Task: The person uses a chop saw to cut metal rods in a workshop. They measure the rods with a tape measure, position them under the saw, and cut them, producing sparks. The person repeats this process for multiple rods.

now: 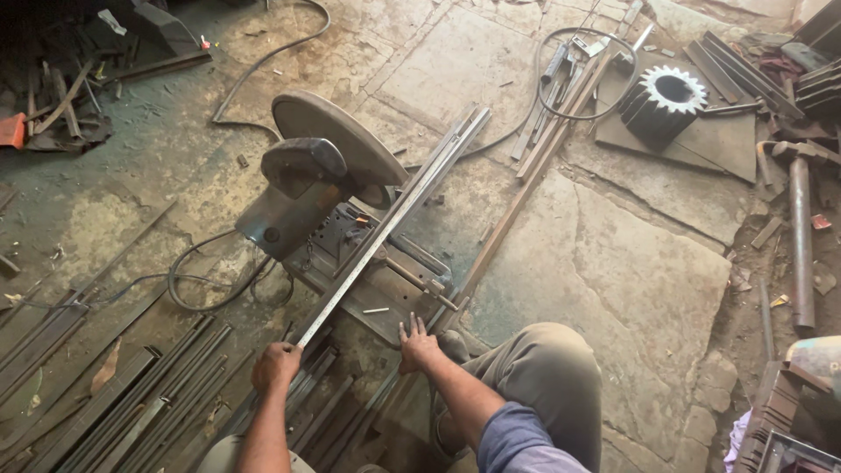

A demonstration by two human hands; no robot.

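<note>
Stone floor bears a chop saw (324, 188); left hand (276, 365) clenches the long steel bar's (385, 232) near end, right hand (418, 344) rests flat, released, beside it.

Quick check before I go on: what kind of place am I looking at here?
Most likely a metalworking or fabrication shop, worked at floor level. An abrasive chop saw sits on the stone floor, the left hand grips a long steel bar laid across it, and a large gear lies among scrap.
</note>
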